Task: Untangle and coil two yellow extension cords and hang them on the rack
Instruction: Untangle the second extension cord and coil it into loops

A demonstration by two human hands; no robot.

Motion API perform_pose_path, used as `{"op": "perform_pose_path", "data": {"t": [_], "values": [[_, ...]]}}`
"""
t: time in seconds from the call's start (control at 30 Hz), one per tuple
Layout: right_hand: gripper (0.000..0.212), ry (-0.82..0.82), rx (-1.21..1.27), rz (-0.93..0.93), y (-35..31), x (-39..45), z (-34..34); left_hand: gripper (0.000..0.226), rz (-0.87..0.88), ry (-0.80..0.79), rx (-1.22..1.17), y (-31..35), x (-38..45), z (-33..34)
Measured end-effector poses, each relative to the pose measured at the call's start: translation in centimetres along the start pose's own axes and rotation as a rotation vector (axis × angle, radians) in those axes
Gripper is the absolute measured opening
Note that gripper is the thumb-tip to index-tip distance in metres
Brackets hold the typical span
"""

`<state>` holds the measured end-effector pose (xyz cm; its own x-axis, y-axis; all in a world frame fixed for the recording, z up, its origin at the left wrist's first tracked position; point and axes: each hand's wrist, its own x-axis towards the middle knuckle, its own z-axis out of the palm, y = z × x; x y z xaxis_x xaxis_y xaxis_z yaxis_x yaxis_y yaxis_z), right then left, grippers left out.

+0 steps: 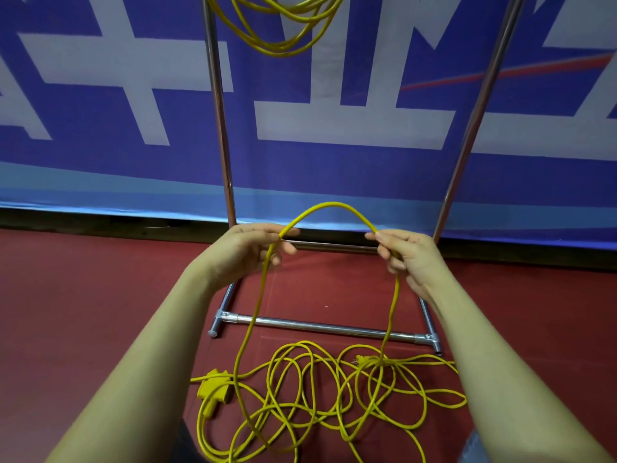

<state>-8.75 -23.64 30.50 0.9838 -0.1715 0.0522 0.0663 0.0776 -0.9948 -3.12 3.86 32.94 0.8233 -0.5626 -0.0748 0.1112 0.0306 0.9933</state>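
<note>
Cord arches between your hands, left hand and right hand each pinching it; pull hard and the floor tangle may knot tighter.

An indoor hall or event space — beyond the hands, a big blue printed banner meets red matted flooring.

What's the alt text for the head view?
Both hands hold up an arch of yellow cord, left hand and right hand each pinching it, above a tangled pile on the red floor. A coiled cord already hangs on the metal rack.
</note>
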Motion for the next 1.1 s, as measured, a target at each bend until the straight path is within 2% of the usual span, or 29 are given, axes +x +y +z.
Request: {"op": "perform_pose_path", "data": {"t": [0.1,0.2,0.27,0.33,0.4,0.5,0.67,0.8,0.93,1.03,1.1], "values": [[0.013,-0.042,-0.178,-0.002,-0.1,-0.1,0.0,0.028,-0.035,-0.016,-0.010,0.5,0.3,0.8],[0.008,-0.113,-0.302,-0.001,-0.3,-0.3,0.5,0.033,-0.065,0.032,0.295,0.5,0.5,1.4],[0.009,-0.196,-0.367,0.006,-0.3,-0.5,1.3,0.031,-0.079,-0.039,0.458,0.0,0.6,2.3],[0.011,-0.283,-0.400,0.019,-0.2,-0.7,2.3,0.027,-0.095,-0.120,0.494,-0.4,0.8,3.5],[0.012,-0.320,-0.389,0.033,-0.2,-0.8,3.0,0.026,-0.084,-0.134,0.516,-0.6,1.1,4.3],[0.016,-0.352,-0.250,0.100,-0.2,-0.8,3.4,0.029,0.001,0.027,0.493,-0.8,1.6,4.7],[0.032,-0.297,-0.162,0.172,-0.3,-0.8,1.7,0.023,0.093,0.417,0.245,-0.7,2.2,2.0],[0.024,-0.294,-0.210,0.166,0.1,-0.7,0.2,0.022,0.064,0.495,0.259,-1.8,2.4,0.2],[0.023,-0.249,-0.231,0.136,0.2,-0.8,0.3,0.020,0.010,0.414,0.254,-1.8,2.3,-0.1],[0.023,-0.250,-0.300,0.117,-0.5,-0.9,0.3,0.022,-0.161,0.132,0.469,-0.9,1.0,-1.2],[0.021,-0.262,-0.331,0.104,-0.9,-1.0,0.5,0.028,-0.220,-0.011,0.492,-1.0,0.3,-0.9]]}}
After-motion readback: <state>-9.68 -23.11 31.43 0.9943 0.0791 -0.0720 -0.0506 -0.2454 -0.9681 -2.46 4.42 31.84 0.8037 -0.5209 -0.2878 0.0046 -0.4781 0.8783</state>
